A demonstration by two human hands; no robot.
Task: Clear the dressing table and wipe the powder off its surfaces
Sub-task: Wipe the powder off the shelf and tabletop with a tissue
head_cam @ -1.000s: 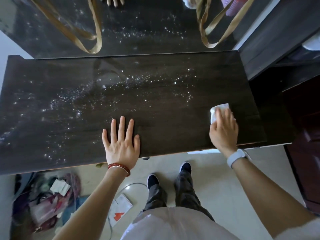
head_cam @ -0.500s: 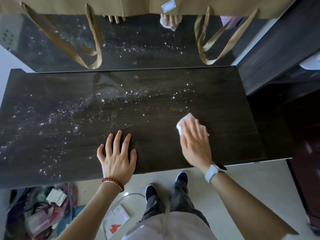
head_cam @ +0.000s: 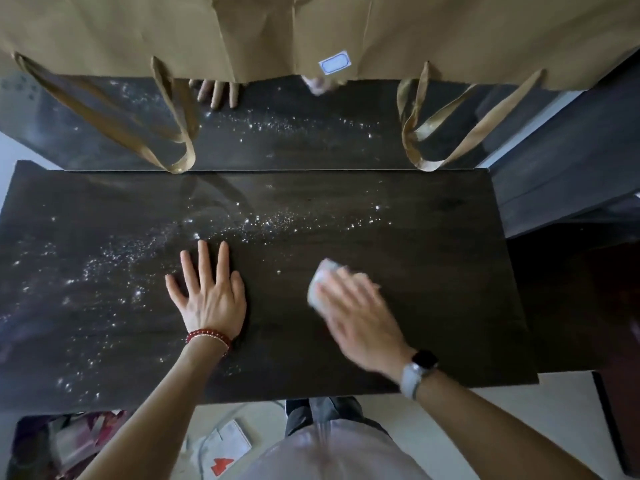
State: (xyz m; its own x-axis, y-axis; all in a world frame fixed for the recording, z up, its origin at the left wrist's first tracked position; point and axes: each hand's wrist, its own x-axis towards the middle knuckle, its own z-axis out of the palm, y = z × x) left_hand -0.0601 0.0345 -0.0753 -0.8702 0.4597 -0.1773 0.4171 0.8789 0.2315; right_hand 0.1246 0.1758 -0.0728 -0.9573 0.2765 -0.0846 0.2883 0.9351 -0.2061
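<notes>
Dark bench (head_cam: 433,271) bare of items, wiping underway: right hand (head_cam: 353,306) presses white cloth (head_cam: 320,284) beside flat, spread left hand (head_cam: 207,292); powder (head_cam: 114,268) beyond left hand likely next.

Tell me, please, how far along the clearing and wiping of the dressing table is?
Clearing looks done: nothing stands on the tabletop. Its right part looks free of powder. In hand: the right hand presses a white cloth flat near the middle, while the left hand rests open. Left: powder across the middle and left.
</notes>
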